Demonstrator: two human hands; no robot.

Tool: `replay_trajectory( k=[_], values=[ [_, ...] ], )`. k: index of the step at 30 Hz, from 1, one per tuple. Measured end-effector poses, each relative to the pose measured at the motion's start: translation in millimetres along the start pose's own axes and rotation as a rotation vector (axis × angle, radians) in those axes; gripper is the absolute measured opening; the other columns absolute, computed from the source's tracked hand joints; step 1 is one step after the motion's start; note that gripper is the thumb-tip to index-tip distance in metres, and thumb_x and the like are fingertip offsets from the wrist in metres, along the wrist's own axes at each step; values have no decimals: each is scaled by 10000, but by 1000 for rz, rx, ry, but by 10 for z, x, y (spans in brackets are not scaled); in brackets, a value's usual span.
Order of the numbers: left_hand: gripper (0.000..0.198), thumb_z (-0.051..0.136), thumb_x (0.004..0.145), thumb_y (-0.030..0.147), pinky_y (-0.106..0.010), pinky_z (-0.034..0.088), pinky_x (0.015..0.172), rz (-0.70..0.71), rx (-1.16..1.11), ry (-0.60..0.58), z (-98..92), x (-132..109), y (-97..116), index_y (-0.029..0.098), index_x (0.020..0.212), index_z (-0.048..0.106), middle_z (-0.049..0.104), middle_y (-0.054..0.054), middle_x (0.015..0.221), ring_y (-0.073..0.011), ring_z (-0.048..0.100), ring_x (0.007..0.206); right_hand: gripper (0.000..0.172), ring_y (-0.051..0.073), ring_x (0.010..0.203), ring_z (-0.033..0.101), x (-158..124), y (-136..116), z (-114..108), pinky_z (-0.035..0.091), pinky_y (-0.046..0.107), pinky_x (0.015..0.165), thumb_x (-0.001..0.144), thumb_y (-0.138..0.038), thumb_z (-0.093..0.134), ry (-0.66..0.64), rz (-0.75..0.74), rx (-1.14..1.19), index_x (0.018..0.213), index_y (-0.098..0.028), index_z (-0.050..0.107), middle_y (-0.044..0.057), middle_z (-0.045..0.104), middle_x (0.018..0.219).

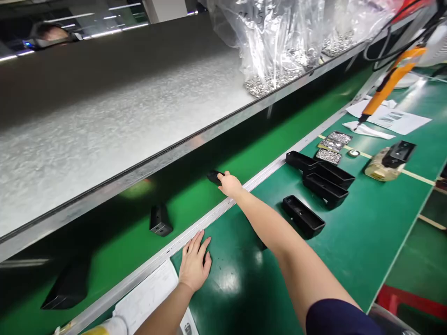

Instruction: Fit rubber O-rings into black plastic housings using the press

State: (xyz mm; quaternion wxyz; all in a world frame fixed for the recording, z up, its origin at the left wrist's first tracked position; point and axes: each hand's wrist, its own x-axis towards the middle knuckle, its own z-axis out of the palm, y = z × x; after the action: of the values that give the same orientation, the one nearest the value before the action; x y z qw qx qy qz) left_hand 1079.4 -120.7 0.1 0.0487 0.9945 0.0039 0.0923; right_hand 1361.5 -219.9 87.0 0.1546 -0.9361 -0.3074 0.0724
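Note:
My right hand (230, 184) reaches over the metal rail onto the green conveyor belt, its fingers closed on a black plastic housing (213, 177) that lies in the shadow under the shelf. Most of that part is dark or covered by my fingers. My left hand (194, 261) rests flat on the green table beside the rail, fingers spread and nothing in it. Another black housing (160, 220) sits on the belt to the left, and a larger dark one (66, 288) is at the lower left.
Several open black housings (303, 215) lie right of my arm. Trays of small metal parts (329, 156), a fixture holding a black part (384, 165) and a hanging orange electric screwdriver (393, 83) are farther right. Plastic bags of metal pieces (275, 51) stand on the shelf (122, 121).

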Motion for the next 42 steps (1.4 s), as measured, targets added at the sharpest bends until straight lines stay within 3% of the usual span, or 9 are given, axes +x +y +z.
replay_trajectory(
  k=[3, 9, 14, 19, 26, 29, 31, 36, 42],
  values=[
    [417, 438, 879, 192, -452, 375, 1043, 1, -4, -4, 23, -10, -20, 218, 1276, 564, 446, -97, 1459, -271, 435, 1325, 301, 219, 867, 649, -129, 347, -172, 508, 322, 772, 837, -299, 621, 63, 58, -1, 1126, -225, 581, 100, 574, 1121],
    [412, 440, 878, 210, -461, 363, 1048, -21, -33, -24, 42, -21, -16, 225, 1269, 570, 448, -97, 1458, -274, 426, 1332, 253, 259, 991, 604, -790, 1577, -667, 497, 358, 851, 848, -282, 575, 241, 270, -64, 1077, -174, 570, 129, 537, 1160],
    [405, 440, 876, 204, -467, 370, 1039, -28, -41, -16, 52, 2, -13, 220, 1259, 572, 445, -101, 1459, -274, 427, 1330, 283, 306, 1114, 543, -1134, 2011, -601, 475, 432, 907, 795, -198, 580, 340, 388, -104, 1075, -166, 589, 154, 506, 1247],
    [417, 428, 872, 170, -476, 348, 1059, -71, -63, -49, -42, 38, 87, 222, 1263, 564, 447, -101, 1456, -269, 401, 1348, 325, 357, 1372, 270, -871, 1434, -459, 355, 544, 1021, 837, -191, 524, 449, 208, -93, 1156, -165, 580, 170, 394, 1419],
    [461, 480, 816, 169, -519, 316, 1084, -110, -141, -95, -122, 114, 84, 202, 1271, 548, 425, -118, 1464, -288, 359, 1366, 334, 263, 1219, 489, -261, -685, 70, 418, 416, 1004, 854, -374, 609, -29, -458, 201, 1165, -252, 610, 86, 616, 1231],
    [428, 484, 829, 207, -545, 337, 1061, -118, -131, -109, -69, 88, 46, 197, 1249, 568, 529, -130, 1359, -311, 437, 1297, 486, 288, 1228, 489, -240, -1489, 428, 462, 440, 945, 712, -509, 746, -140, -530, 223, 1125, -289, 613, 53, 576, 1314],
    [436, 494, 853, 284, -567, 343, 1056, -87, -114, -137, 0, 59, -7, 188, 1274, 558, 576, -135, 1299, -337, 476, 1256, 520, 305, 1171, 535, -285, -1814, 629, 498, 471, 878, 742, -535, 714, -188, -435, 218, 1151, -237, 595, 106, 538, 1351],
    [471, 441, 903, 328, -553, 347, 1073, -23, -69, -141, 160, -42, -152, 191, 1350, 502, 498, -139, 1399, -352, 443, 1305, 345, 218, 886, 670, -456, -2007, 773, 547, 363, 698, 858, -371, 559, -166, -185, 282, 1193, -290, 565, 56, 655, 1183],
    [376, 452, 874, 218, -519, 376, 1035, -14, -44, -84, 56, -26, -79, 201, 1219, 600, 582, -107, 1313, -336, 473, 1275, 362, 198, 781, 672, -350, -1472, 238, 541, 321, 676, 758, -402, 591, -25, -78, 375, 1098, -280, 580, 4, 704, 963]
  ],
)
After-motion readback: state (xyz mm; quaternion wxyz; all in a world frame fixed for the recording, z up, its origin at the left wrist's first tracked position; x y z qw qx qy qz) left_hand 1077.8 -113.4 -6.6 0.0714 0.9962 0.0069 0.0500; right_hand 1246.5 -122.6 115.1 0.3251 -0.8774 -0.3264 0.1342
